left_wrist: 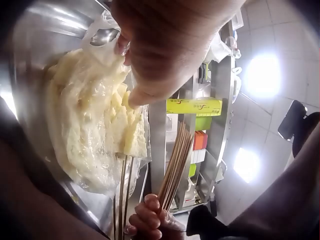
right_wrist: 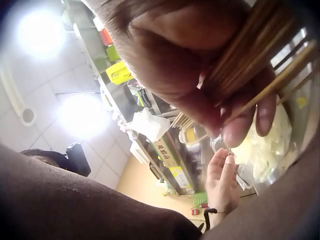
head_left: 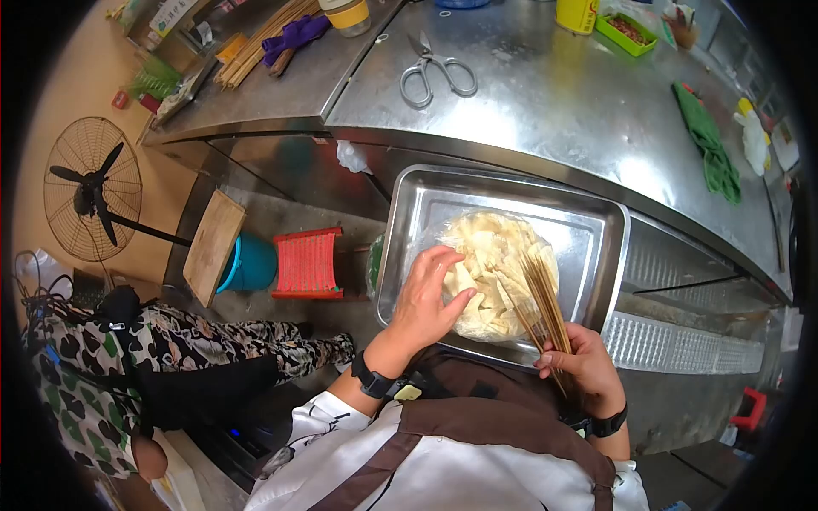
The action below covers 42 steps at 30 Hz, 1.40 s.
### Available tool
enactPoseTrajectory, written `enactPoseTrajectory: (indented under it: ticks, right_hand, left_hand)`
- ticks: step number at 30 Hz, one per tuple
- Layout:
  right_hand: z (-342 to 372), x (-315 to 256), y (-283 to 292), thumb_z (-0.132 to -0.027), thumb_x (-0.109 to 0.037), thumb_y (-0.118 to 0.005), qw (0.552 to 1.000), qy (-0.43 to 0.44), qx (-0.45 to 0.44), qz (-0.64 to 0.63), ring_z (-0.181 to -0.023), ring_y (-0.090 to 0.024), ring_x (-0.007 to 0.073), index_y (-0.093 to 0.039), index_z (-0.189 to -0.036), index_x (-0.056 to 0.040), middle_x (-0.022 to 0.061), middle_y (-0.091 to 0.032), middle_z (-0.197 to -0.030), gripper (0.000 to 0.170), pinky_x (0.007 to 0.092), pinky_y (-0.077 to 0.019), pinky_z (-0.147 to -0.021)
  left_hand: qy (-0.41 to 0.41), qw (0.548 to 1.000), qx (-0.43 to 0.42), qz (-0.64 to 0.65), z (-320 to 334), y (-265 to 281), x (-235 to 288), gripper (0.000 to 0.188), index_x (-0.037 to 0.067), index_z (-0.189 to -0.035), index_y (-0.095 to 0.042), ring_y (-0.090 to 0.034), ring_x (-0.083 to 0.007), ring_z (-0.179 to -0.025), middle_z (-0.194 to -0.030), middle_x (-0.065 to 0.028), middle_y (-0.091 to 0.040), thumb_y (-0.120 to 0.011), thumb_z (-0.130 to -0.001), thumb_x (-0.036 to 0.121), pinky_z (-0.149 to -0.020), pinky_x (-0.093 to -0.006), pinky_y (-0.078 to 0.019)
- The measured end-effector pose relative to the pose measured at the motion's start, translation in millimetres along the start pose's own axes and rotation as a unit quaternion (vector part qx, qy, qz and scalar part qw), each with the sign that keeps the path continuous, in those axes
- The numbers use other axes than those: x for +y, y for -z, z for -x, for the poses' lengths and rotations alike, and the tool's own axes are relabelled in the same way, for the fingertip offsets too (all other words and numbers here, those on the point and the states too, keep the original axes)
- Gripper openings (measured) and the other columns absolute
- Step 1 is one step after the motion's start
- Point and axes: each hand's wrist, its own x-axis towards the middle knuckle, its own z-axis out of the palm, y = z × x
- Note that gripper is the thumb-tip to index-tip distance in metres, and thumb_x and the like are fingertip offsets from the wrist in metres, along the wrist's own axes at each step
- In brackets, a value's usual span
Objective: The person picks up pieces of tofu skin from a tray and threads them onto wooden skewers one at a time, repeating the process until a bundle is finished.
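A clear plastic bag (left_wrist: pixel 75 125) of pale yellow, thin folded food pieces (head_left: pixel 490 243) lies in a shallow metal tray (head_left: pixel 592 234). My right hand (head_left: pixel 588 366) holds a bundle of thin wooden skewers (head_left: pixel 547 298) at the tray's near right side, and a few skewers angle apart from the bundle. In the left wrist view, some skewers run up to a folded piece (left_wrist: pixel 135 140) at the bag's edge. My left hand (head_left: pixel 426 294) is at the left of the pieces, fingers loosely bent and thumb apart from them, the thumb tip right by the pieces.
Beyond the tray is a steel counter (head_left: pixel 545 111) with scissors (head_left: pixel 428 60), a green cloth (head_left: pixel 711 145) and a green basket (head_left: pixel 626 32). At left are a red stool (head_left: pixel 307 264), a blue bucket (head_left: pixel 256 264), a fan (head_left: pixel 89 192) and another person (head_left: pixel 230 341).
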Motion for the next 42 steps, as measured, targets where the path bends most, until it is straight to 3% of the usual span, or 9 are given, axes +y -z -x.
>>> enactPoseTrajectory:
  ticks: [8, 15, 22, 27, 28, 29, 37, 41, 42]
  right_hand:
    - [6, 7, 3, -0.081, 0.005, -0.066, 1.0, -0.013, 0.005, 0.011, -0.067, -0.063, 0.015, -0.057, -0.091, 0.001, 0.0079, -0.064, -0.077, 0.013, 0.0251, -0.0508, -0.063]
    - [-12, 13, 11, -0.081, 0.004, -0.066, 0.999, -0.006, -0.036, -0.003, -0.07, -0.065, 0.0177, -0.058, -0.093, 0.0016, 0.0093, -0.065, -0.081, 0.015, 0.0282, -0.0529, -0.067]
    - [-15, 22, 18, -0.087, -0.004, -0.065, 0.996, 0.013, -0.088, 0.01, -0.073, -0.062, 0.0122, -0.056, -0.1, 0.0, 0.0053, -0.062, -0.083, 0.017, 0.0244, -0.0517, -0.071]
    - [-20, 31, 20, -0.088, -0.007, -0.064, 0.993, 0.019, -0.113, 0.011, -0.076, -0.061, 0.0112, -0.056, -0.1, 0.0004, 0.0045, -0.061, -0.087, 0.016, 0.0238, -0.0514, -0.07]
    - [-21, 33, 22, -0.088, -0.007, -0.064, 0.995, 0.032, -0.09, 0.001, -0.076, -0.061, 0.0112, -0.056, -0.1, 0.0004, 0.0045, -0.061, -0.087, 0.016, 0.0238, -0.0514, -0.07]
    - [-25, 35, 23, -0.088, -0.006, -0.063, 0.993, 0.038, -0.112, 0.001, -0.076, -0.06, 0.0105, -0.057, -0.1, 0.0007, 0.0039, -0.06, -0.087, 0.016, 0.0232, -0.0511, -0.069]
    - [-16, 34, 18, -0.087, -0.009, -0.061, 0.99, 0.056, -0.129, -0.004, -0.069, -0.054, 0.0065, -0.056, -0.097, -0.0013, -0.0003, -0.056, -0.082, 0.014, 0.0213, -0.0462, -0.068]
    - [-10, 28, 17, -0.088, -0.01, -0.061, 0.99, 0.059, -0.127, 0.006, -0.068, -0.054, 0.0064, -0.056, -0.097, -0.0014, 0.0, -0.056, -0.081, 0.013, 0.0206, -0.0457, -0.066]
    - [-11, 29, 18, -0.088, -0.01, -0.061, 0.991, 0.062, -0.121, 0.003, -0.068, -0.054, 0.0064, -0.056, -0.097, -0.0014, 0.0, -0.056, -0.081, 0.013, 0.0206, -0.0457, -0.066]
  left_hand:
    - [0.004, 0.985, 0.033, -0.17, 16, -8, 22, 0.058, -0.002, -0.114, -0.054, -0.042, -0.0395, -0.12, -0.126, -0.0202, -0.047, -0.078, -0.07, 0.025, -0.101, -0.047, -0.0346]
    - [-0.032, 0.975, 0.031, -0.218, 4, -13, 11, 0.044, 0.001, -0.106, -0.061, -0.041, -0.0391, -0.122, -0.127, -0.0196, -0.049, -0.075, -0.072, 0.024, -0.103, -0.0483, -0.0306]
    - [-0.102, 0.973, 0.059, -0.196, 7, -13, 15, 0.023, 0.007, -0.087, -0.067, -0.048, -0.0336, -0.109, -0.107, -0.0115, -0.056, -0.073, -0.067, 0.015, -0.095, -0.0464, -0.0327]
    - [-0.052, 0.977, 0.028, -0.203, 8, -12, 23, 0.023, 0.006, -0.08, -0.066, -0.048, -0.0311, -0.1, -0.095, -0.01, -0.055, -0.075, -0.063, 0.017, -0.09, -0.0452, -0.0333]
    - [-0.037, 0.972, 0.0, -0.232, 7, -5, 40, 0.025, 0.004, -0.095, -0.065, -0.053, -0.0279, -0.102, -0.101, -0.0101, -0.058, -0.071, -0.073, 0.015, -0.092, -0.0441, -0.038]
    - [-0.063, 0.968, 0.031, -0.24, 11, -16, 26, 0.024, 0.009, -0.091, -0.063, -0.051, -0.0357, -0.093, -0.1, -0.0154, -0.056, -0.071, -0.072, 0.023, -0.08, -0.0461, -0.0376]
    - [-0.088, 0.966, 0.051, -0.237, 11, -22, 23, 0.022, 0.003, -0.089, -0.064, -0.055, -0.0378, -0.082, -0.087, -0.0179, -0.06, -0.069, -0.073, 0.016, -0.073, -0.0472, -0.0415]
    - [0.199, 0.976, -0.054, -0.069, 10, -17, 16, 0.023, -0.001, -0.1, -0.063, -0.063, -0.0314, -0.084, -0.093, -0.0213, -0.065, -0.065, -0.08, 0.011, -0.076, -0.037, -0.0484]
    - [0.194, 0.977, -0.06, -0.068, 11, -15, 13, 0.023, -0.001, -0.1, -0.063, -0.063, -0.0314, -0.084, -0.093, -0.0213, -0.065, -0.065, -0.08, 0.011, -0.076, -0.037, -0.0484]
